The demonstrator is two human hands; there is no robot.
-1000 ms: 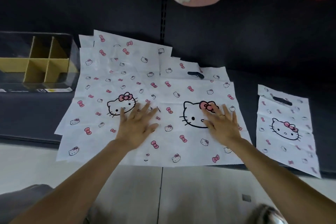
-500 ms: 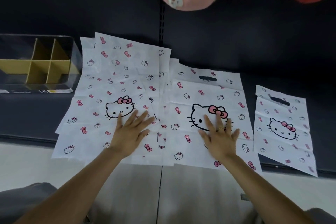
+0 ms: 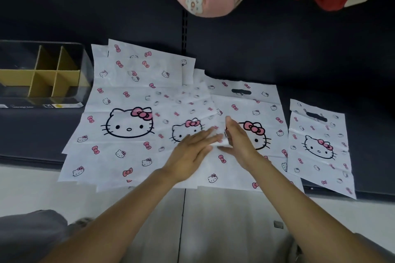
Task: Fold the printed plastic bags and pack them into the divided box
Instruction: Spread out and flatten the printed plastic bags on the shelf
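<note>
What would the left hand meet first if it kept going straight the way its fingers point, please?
Most likely the right hand: the left hand points up and right, its fingertips almost at the right palm, though depth is unclear.

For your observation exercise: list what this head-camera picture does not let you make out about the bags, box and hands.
- Middle bag: motion-blurred, edges unclear.
- Left hand and right hand: blur hides whether the fingers pinch the bag.
- Divided box: left side cut off by the frame edge; label print too small to read.

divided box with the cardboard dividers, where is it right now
In the head view the divided box sits at the far left on the dark surface, just left of the spread of printed bags and well away from both hands.
</note>
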